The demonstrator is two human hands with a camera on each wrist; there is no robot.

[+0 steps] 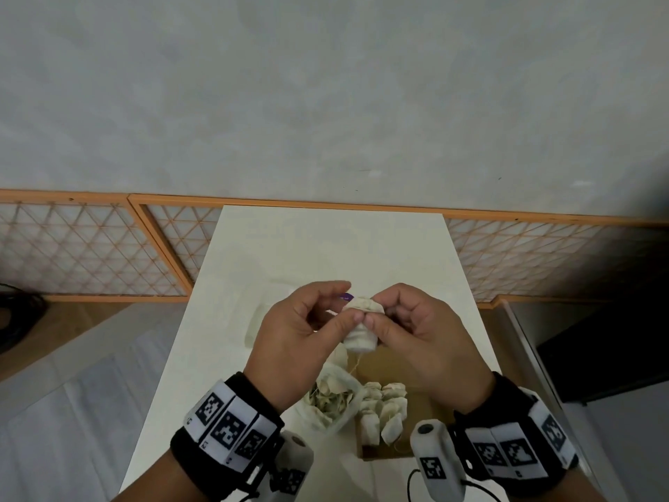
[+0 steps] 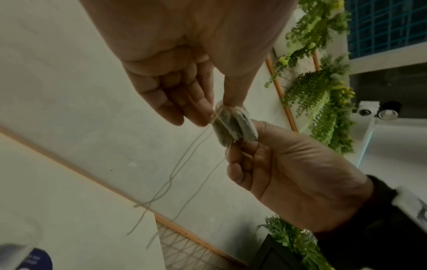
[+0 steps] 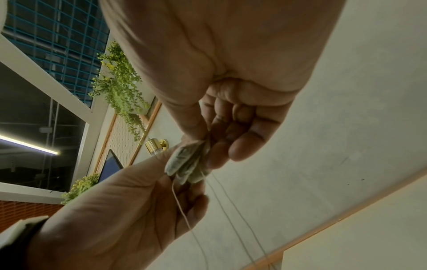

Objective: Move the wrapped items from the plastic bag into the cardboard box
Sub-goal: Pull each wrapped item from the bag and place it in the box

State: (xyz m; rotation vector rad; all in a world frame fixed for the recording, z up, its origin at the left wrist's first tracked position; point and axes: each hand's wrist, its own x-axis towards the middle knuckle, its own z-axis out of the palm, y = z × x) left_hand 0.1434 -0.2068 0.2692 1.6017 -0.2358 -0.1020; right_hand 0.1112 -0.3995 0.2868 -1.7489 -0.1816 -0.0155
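Note:
Above the white table both hands hold a small bundle of wrapped tea bags [image 1: 360, 331]. My left hand [image 1: 347, 302] pinches its top left side between thumb and fingers, and a purple tag [image 1: 345, 297] shows there. My right hand [image 1: 378, 307] pinches the right side. In the left wrist view the bundle [image 2: 233, 127] hangs between the left hand [image 2: 219, 107] and the right hand [image 2: 289, 164], with thin strings [image 2: 184, 164] trailing down. The right wrist view shows the same bundle [image 3: 187, 164]. Below my wrists lie the open plastic bag [image 1: 333, 396], holding more bags, and the cardboard box [image 1: 416, 403] with several bags standing in it.
The narrow white table [image 1: 325, 248] runs away from me to a grey wall. A pale flat packet [image 1: 255, 327] lies left of my left hand. Orange-framed lattice panels [image 1: 90, 248] stand on both sides. Dark cables [image 1: 14, 313] lie on the floor far left.

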